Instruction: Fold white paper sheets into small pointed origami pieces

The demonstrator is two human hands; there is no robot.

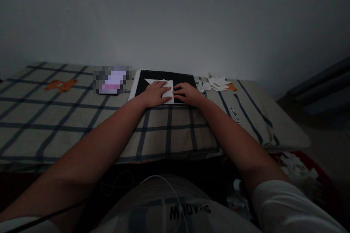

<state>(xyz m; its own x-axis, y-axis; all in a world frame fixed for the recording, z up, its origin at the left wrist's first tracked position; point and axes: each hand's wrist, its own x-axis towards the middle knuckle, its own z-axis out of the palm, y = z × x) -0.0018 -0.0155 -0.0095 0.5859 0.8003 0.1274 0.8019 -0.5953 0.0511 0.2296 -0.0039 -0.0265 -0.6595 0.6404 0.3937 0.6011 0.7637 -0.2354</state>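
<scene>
Folded white paper (168, 94)
Left hand (154, 94) lies spread at its nine o'clock; right hand (189, 94), fingers apart, at three

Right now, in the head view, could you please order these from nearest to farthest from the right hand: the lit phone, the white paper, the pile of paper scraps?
From the right hand:
1. White paper: at its fingertips, partly under the left hand.
2. Pile of paper scraps: to its right.
3. Lit phone: far left, past the left hand.
</scene>
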